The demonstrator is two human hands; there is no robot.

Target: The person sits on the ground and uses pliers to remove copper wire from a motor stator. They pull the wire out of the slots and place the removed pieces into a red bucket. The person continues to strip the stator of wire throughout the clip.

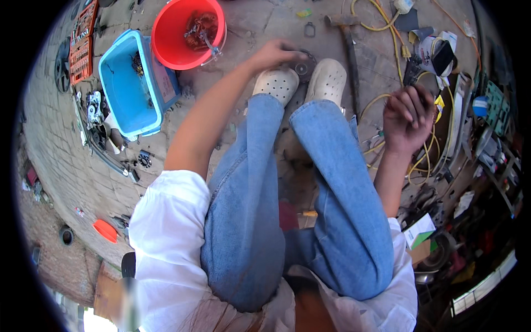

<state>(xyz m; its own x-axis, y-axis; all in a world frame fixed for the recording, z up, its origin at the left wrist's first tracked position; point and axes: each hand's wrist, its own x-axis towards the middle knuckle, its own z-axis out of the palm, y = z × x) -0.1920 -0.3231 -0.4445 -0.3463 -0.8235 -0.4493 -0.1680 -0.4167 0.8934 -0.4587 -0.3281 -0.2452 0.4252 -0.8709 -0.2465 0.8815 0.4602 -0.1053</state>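
Observation:
My left hand (275,55) reaches forward over my left shoe, its fingers closed at the edge of a dark round metal part (302,68). That part sits between the toes of my two pale clogs (327,80). Off to the right, my right hand (410,113) is raised with its fingers curled in. Whatever those fingers may hold is hidden and slightly blurred. A long-handled hammer (352,69) lies on the ground between my right shoe and my right hand.
A red bucket (166,33) holding reddish-brown scraps stands at front left, beside a blue plastic bin (124,105). Beyond them lies an orange tool case (82,58). Yellow cable (396,41) loops along the right, near a white container (426,52) and piled scrap.

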